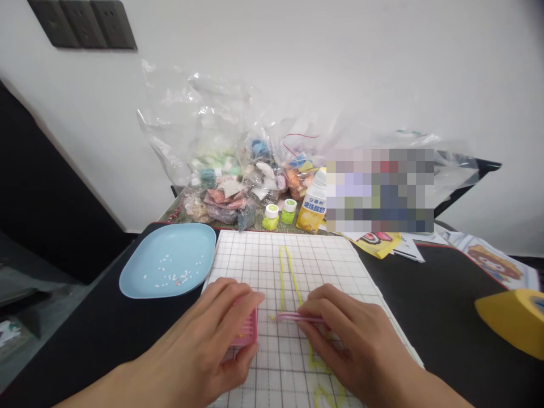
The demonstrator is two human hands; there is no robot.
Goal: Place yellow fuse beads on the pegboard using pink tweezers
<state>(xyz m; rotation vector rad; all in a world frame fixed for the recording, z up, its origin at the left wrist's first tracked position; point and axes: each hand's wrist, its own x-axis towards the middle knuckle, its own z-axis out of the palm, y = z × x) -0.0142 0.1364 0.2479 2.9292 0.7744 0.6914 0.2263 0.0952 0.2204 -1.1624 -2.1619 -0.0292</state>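
I see the pink tray (251,330) clamped in the left hand (225,331) over the board's (335,266) left half; the right hand (351,328), apart from it, pinches what look like tweezers (289,317) beside the yellow beads (281,277). A brush from the right hand could, I reckon, shift those beads; a tilted tray could spill. The left hand hides most of the tray, and I can't make out the tweezers' tips. The board's near edge is cut off.

"安慕希" in small characters, "爆珠酸奶" larger below, on white-and-yellow bottle (312,205)
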